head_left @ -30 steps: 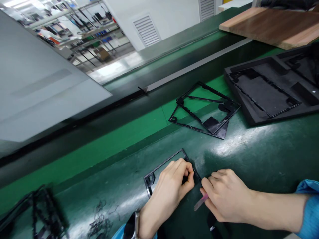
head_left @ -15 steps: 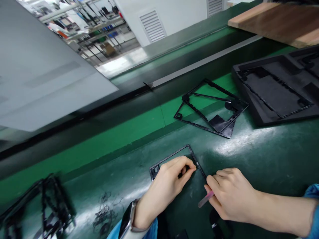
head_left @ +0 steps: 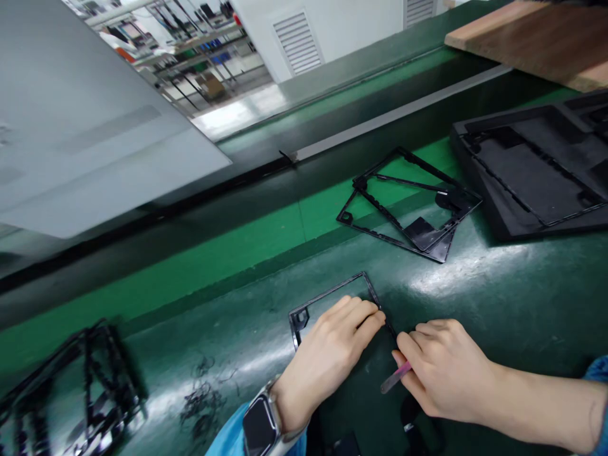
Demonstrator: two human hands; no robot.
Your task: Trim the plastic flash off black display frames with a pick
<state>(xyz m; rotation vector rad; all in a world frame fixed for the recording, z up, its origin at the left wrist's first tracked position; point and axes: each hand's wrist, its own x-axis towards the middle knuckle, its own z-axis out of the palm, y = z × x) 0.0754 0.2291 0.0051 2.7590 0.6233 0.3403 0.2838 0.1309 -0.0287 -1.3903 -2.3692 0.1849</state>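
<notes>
A thin black rectangular frame [head_left: 327,292] lies on the green bench in front of me, its near part hidden under my left hand. The fingers of my left hand [head_left: 335,345] are closed on the frame's right side; a watch [head_left: 262,424] is on that wrist. Lower down the same side, my right hand [head_left: 439,367] is wrapped round a slim tool [head_left: 396,377] with a pink part and a flat greyish end sticking out toward the left. Its other end is hidden in the fist, close against the frame's edge.
Two overlapping black frames [head_left: 413,218] lie farther back, beside a dark foam tray [head_left: 546,183] holding another frame. More black frames [head_left: 80,386] are piled at lower left. Thin black scraps [head_left: 203,399] lie near my left sleeve. A wooden board [head_left: 532,44] is at upper right.
My left hand has shifted slightly right along the frame, and its pinched fingertips have come down onto the frame's side. The right hand keeps its hold on the tool. The view has shifted slightly.
</notes>
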